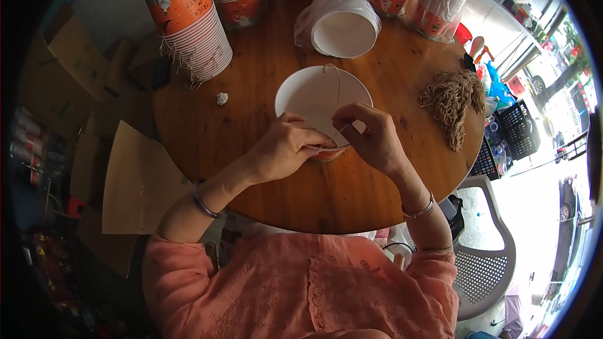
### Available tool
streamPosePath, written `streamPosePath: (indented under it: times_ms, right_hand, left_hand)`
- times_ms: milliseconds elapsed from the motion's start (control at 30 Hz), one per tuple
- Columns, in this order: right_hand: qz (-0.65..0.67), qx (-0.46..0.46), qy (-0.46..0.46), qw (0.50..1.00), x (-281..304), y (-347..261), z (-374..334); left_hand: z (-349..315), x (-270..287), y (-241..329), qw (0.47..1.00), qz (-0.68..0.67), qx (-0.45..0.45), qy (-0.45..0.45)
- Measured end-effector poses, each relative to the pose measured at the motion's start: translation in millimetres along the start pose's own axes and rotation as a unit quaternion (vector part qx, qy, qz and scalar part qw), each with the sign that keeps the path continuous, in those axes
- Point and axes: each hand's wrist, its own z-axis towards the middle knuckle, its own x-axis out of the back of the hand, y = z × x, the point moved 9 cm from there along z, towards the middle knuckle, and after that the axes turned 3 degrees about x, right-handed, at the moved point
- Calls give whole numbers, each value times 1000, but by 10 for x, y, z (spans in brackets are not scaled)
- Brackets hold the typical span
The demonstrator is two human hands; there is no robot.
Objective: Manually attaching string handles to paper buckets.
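A white-lined paper bucket (300, 95) stands in front of me on the round wooden table (264, 198), its open mouth up. A thin piece of twine (339, 85) loops over its far rim and runs down inside toward my hands. At the near rim, my left hand (286, 146) is closed, its fingertips pinching the bucket's edge close to the twine. My right hand (375, 141) is closed too, thumb and finger pinching the twine just above that rim. The exact contact at the fingertips is partly hidden.
A bundle of loose twine (453, 103) lies at the right. Nested orange printed buckets (195, 31) stand at the far left, with a small white lump (222, 98) nearby. A plastic-wrapped bucket stack (345, 32) lies at the back. A grey chair (487, 270) stands at right.
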Motion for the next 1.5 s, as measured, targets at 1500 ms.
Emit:
streamPosePath:
  times_ms: [1500]
  right_hand:
    - [-26, -35, -36, 998, 165, -53, 57]
  left_hand:
    - [110, -98, -32, 950, -267, 155, -38]
